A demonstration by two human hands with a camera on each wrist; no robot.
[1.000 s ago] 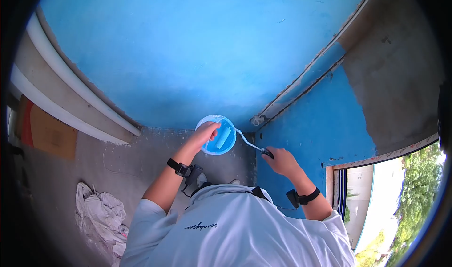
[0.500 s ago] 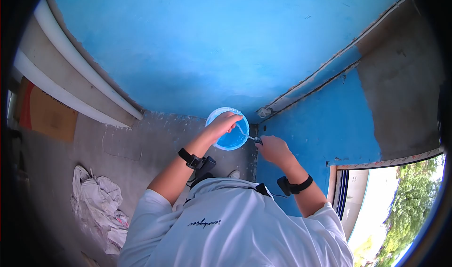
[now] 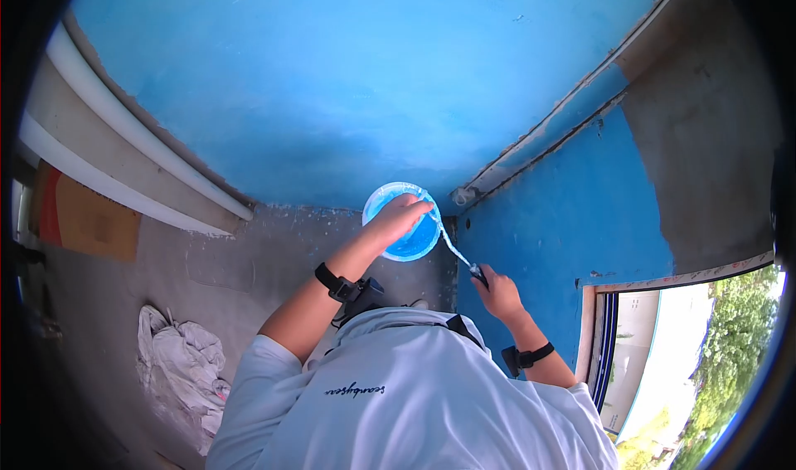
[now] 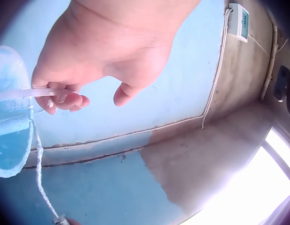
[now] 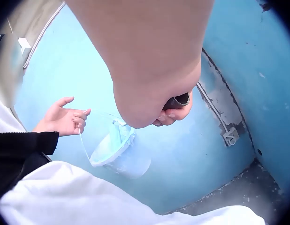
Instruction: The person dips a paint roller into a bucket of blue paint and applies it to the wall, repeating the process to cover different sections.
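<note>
A paint bucket (image 5: 138,163) with blue paint inside hangs beside the blue wall, its bail handle (image 4: 23,93) hooked in the curled fingers of my left hand (image 3: 396,220). The left thumb stands away from the handle in the left wrist view. To the right, my right hand (image 3: 501,297) grips the dark handle (image 5: 179,101) of a paint roller. The roller's paint-coated wire frame (image 3: 452,247) runs from that grip to the bucket's rim. Inside the bucket's mouth lies the light-blue roller sleeve (image 4: 11,125), mostly hidden behind the left hand in the head view.
Blue painted walls (image 3: 307,97) meet in a corner ahead, with a pipe or trim (image 3: 572,97) along the right. A crumpled pale cloth (image 3: 184,366) and a cardboard box (image 3: 95,221) lie at left on the grey floor. A bright window (image 3: 663,354) opens at lower right.
The bucket and left hand have shifted slightly right and up in the head view. My right hand moved toward the bucket, then back down and right, drawing the roller toward the rim.
</note>
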